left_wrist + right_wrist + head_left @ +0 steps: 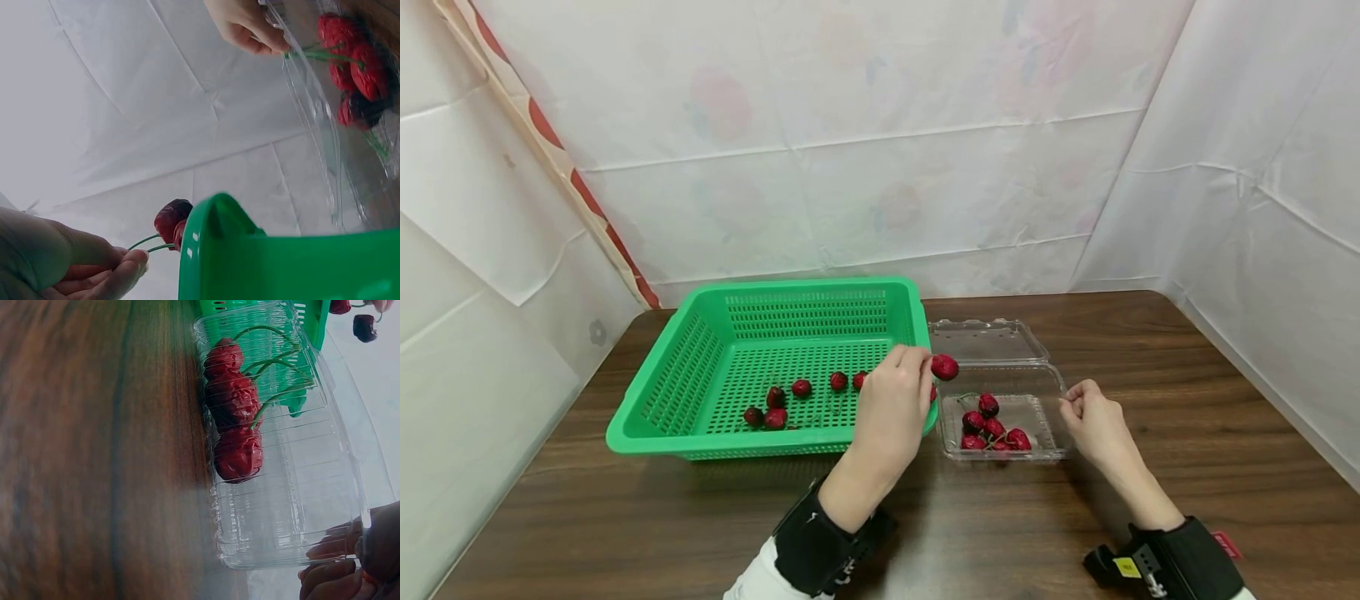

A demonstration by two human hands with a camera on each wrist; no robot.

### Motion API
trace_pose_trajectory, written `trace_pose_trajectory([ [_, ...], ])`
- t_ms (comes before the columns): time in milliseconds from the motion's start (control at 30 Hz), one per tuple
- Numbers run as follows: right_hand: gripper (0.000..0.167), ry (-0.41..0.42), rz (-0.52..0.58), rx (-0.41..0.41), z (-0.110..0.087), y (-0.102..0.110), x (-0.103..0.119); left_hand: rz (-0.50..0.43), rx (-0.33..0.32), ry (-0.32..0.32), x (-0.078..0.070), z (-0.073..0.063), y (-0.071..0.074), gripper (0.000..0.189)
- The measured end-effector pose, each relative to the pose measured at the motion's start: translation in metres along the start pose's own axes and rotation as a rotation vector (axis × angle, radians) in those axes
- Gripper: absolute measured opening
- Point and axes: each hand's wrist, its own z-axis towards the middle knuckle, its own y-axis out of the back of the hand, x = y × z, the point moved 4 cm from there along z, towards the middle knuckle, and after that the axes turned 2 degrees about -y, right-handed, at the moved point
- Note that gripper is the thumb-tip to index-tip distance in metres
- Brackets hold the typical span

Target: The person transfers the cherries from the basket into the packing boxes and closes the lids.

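White sheeting (887, 167) backs the bench (625, 517); the left hand (891, 404) pinches cherries (171, 219) by stems (144, 242), the right hand (1096, 423) grips a clear box (1034, 410).

Head view bright; soft shadows on tabletop (647, 517); wrist views dimmer, glare on clear box (300, 494).

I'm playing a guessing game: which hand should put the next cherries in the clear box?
Probably the left hand: it pinches cherries by their stems near the clear box. The right hand grips its edge.
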Motion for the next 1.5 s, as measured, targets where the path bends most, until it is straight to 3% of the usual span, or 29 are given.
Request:
trace_pose_trajectory([
  [600,0.01,0.02,0.002,-0.009,0.0,-0.001,-0.001,-0.011,-0.06,-0.098,-0.018,0.001,-0.009,0.004],
  [1000,0.01,0.018,-0.003,-0.014,-0.001,-0.001,-0.001,0.018,0.002,-0.133,-0.032,0.003,-0.034,0.004],
  [1500,0.009,0.024,0.0,-0.029,0.0,-0.001,0.0,0.086,0.115,-0.154,-0.036,0.001,-0.068,0.003],
])
